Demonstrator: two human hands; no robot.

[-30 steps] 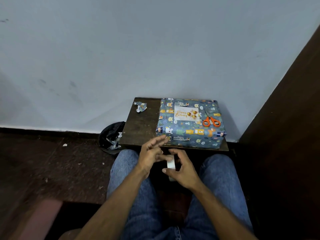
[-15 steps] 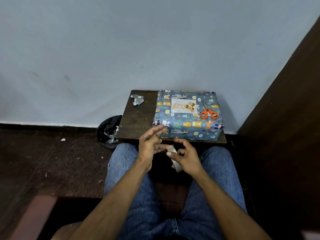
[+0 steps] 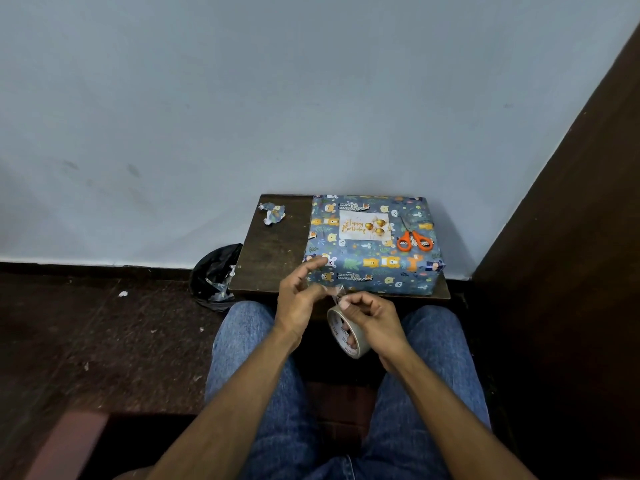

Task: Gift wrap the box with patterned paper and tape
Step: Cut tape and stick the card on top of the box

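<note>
The flat box wrapped in blue paper with little animal pictures (image 3: 374,244) sits on the small dark wooden table (image 3: 277,251), up against the pale wall. A white "Happy Birthday" card (image 3: 364,226) is on its top, and orange-handled scissors (image 3: 414,240) lie on the box beside the card.

Over the lap, in front of the table, the right hand (image 3: 375,322) holds the roll of clear sticky tape (image 3: 348,336), with fingers curled through its hole. The left hand (image 3: 299,303) pinches the loose end of the clear tape strip (image 3: 333,292) between thumb and finger, while its other fingers stick out straight.

The step looks like pulling off a piece of tape. To do it well, pull slowly and straight so the strip does not twist or stick to itself. Keep the roll steady. Touch only the tip of the strip, so the sticky side stays clean. Then the scissors can cut it, since they are close by.

A crumpled scrap of the same paper (image 3: 274,213) lies on the far left table corner. A black bin bag (image 3: 216,271) sits on the floor by the table.
</note>
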